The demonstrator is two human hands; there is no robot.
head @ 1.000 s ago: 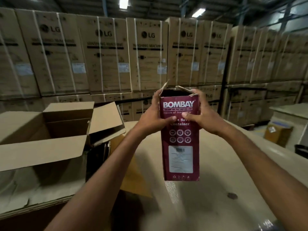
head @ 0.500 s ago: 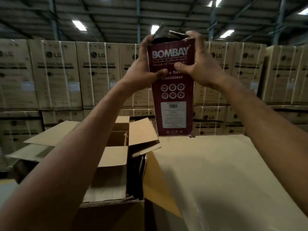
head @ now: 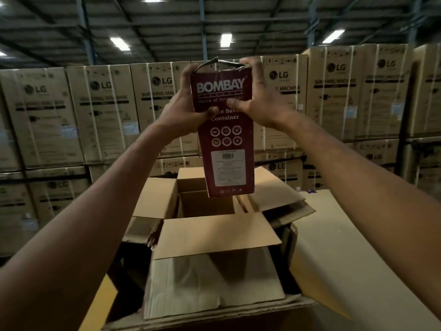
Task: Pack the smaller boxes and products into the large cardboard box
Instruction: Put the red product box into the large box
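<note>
Left hand (head: 188,108) & right hand (head: 260,101) each clasp the top of a maroon box (head: 226,144), held upright above the open carton (head: 214,235), flaps spread, prob. to lower it straight in.

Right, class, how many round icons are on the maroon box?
6 round icons: three in an upper row, three below, above the white label on the maroon box.

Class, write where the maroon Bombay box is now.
In the head view, the maroon Bombay box hangs centre frame, gripped at its top by the left hand and right hand, above the open large cardboard box.
</note>
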